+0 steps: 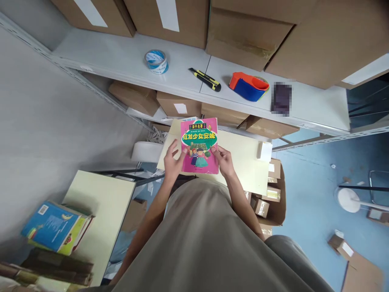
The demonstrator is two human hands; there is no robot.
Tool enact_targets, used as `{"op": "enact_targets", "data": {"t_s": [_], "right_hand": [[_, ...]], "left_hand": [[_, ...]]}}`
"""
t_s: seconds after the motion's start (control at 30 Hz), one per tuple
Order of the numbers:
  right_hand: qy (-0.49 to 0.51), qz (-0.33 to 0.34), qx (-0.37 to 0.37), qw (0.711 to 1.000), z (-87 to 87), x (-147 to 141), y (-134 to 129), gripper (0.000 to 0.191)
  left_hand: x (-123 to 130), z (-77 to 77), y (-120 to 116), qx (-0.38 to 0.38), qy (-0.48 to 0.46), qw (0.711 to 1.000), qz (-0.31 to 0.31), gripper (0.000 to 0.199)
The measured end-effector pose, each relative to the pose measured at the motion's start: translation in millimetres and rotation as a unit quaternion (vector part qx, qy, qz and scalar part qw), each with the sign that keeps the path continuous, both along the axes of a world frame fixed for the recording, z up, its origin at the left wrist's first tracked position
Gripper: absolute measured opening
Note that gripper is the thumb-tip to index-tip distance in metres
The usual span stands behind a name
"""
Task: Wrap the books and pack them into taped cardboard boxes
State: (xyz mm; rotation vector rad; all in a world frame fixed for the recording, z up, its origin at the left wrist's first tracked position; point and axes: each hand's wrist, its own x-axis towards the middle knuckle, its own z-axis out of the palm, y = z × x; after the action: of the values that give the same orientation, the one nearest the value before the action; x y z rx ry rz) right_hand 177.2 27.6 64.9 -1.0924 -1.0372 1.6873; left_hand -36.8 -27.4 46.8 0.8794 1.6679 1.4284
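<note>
A pink book point(199, 162) with a green and yellow title and two cartoon figures is held upright, cover toward me, over the pale yellow table point(246, 162). My right hand point(224, 161) grips its right edge, thumb on the cover. At the left edge is my left hand point(174, 161), its fingers spread apart and its thumb near or against the cover; whether the thumb presses on the book is hard to tell.
On the shelf point(182, 83) above lie a tape roll point(156, 62), a cutter knife point(205, 79) and an orange-blue tape dispenser point(249, 86). Stacked books point(54, 227) sit on a left side table point(105, 198). A carton point(281, 202) of small boxes stands right of the table.
</note>
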Motion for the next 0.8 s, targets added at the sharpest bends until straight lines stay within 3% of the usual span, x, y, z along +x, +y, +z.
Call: {"op": "enact_targets", "data": {"t_s": [0.07, 0.2, 0.37, 0.47, 0.57, 0.67, 0.8], "right_hand": [[0.022, 0.003, -0.014, 1.0, -1.4, 5, -3, 0.044], [0.047, 0.009, -0.036, 0.998, -8.1, 11, -6, 0.045], [-0.003, 0.008, -0.032, 0.999, -13.3, 16, -2, 0.054], [-0.091, -0.031, 0.029, 0.995, -13.1, 14, 2, 0.066], [-0.203, -0.101, 0.115, 0.967, -10.3, 5, 0, 0.071], [-0.276, -0.091, 0.186, 0.939, -4.6, -8, -8, 0.063], [-0.408, -0.105, 0.279, 0.863, 2.6, -18, -16, 0.067]], "left_hand": [[-14, -7.9, 5, -0.028, -0.061, 0.998, 0.0, 0.071], [-23, -14.6, 5, -0.099, -0.22, 0.967, -0.085, 0.067], [-15, -11.4, -1, -0.093, -0.235, 0.966, -0.052, 0.059], [-9, -6.4, -2, -0.077, -0.221, 0.972, -0.038, 0.058], [0, 0.6, -1, -0.05, -0.176, 0.983, -0.021, 0.054], [11, 7.4, -2, -0.012, -0.138, 0.99, -0.014, 0.05], [23, 16.9, -6, 0.015, -0.127, 0.992, -0.006, 0.048]]}}
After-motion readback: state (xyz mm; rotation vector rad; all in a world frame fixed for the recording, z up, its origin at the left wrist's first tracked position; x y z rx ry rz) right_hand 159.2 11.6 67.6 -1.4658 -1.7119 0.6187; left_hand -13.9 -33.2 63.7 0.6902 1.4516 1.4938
